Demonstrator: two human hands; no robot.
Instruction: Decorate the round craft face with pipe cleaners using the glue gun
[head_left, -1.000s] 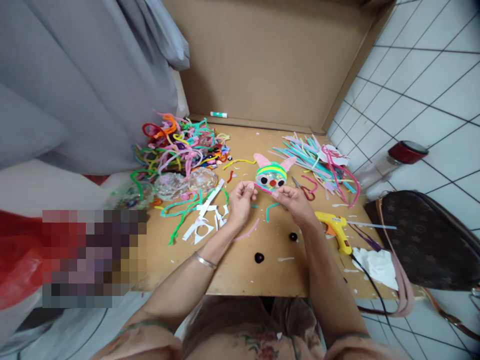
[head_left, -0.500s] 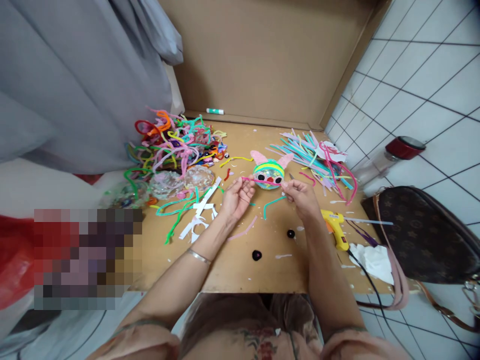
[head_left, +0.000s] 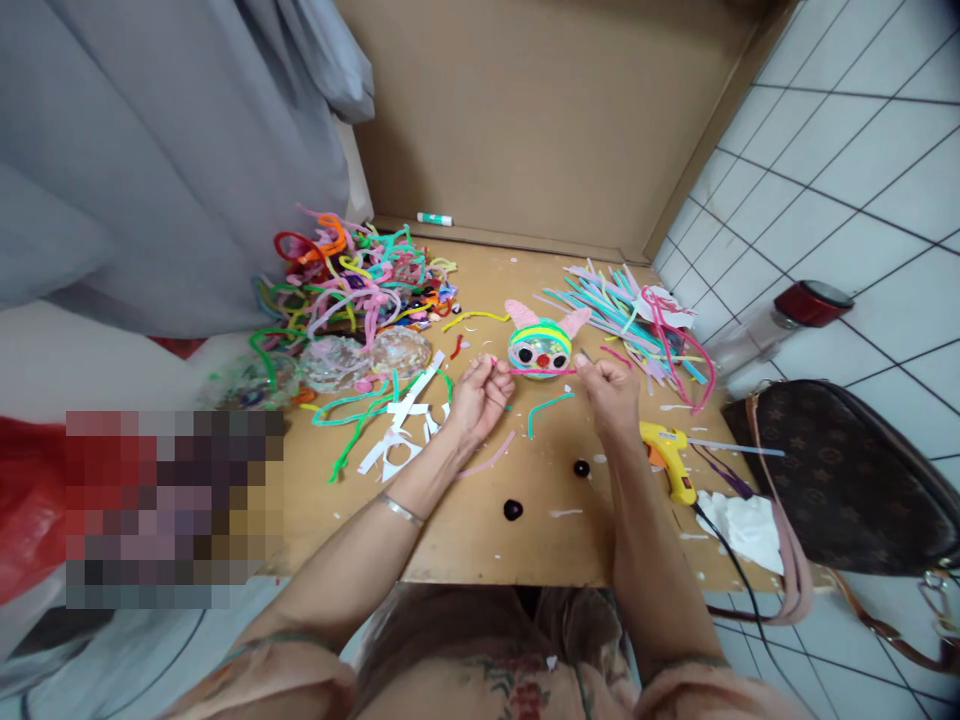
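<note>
Home craft corner: cardboard worktop [head_left: 480,540], tiled floor [head_left: 847,150], handbag [head_left: 855,480].

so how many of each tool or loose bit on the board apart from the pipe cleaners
hot glue gun: 1
black pompoms: 2
glue stick: 1
pipe-cleaner bunny face: 1
clear domes: 3
total: 8

Craft face [head_left: 540,347] on table [head_left: 480,540] centre, tangled pipe cleaners [head_left: 352,280] left, glue gun [head_left: 670,458] right
</note>
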